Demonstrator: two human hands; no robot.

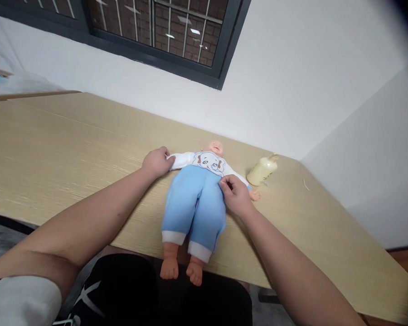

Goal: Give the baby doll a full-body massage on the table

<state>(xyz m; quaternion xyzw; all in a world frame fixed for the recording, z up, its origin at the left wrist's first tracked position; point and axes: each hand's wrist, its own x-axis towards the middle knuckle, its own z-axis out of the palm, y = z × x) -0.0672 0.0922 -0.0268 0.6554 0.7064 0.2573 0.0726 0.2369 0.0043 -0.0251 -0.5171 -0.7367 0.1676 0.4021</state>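
Observation:
A baby doll (199, 199) lies on its back on the wooden table, its head toward the wall and its bare feet over the near edge. It wears a blue and white outfit with an elephant face (209, 163) on the chest. My left hand (158, 162) is closed around the end of one white sleeve (182, 160); the doll's hand there is hidden. With thumb and finger, my right hand (237, 194) pinches the side of the blue trousers (199, 190) near the waist. Beside my right hand, the doll's other hand (255, 195) sticks out of its cuff.
A cream pump bottle (263, 170) stands on the table (88, 149) right of the doll. A thin pale strip (306, 184) lies farther right. The white wall and a dark-framed window (156, 50) are behind; clear plastic (23, 83) sits at the far left.

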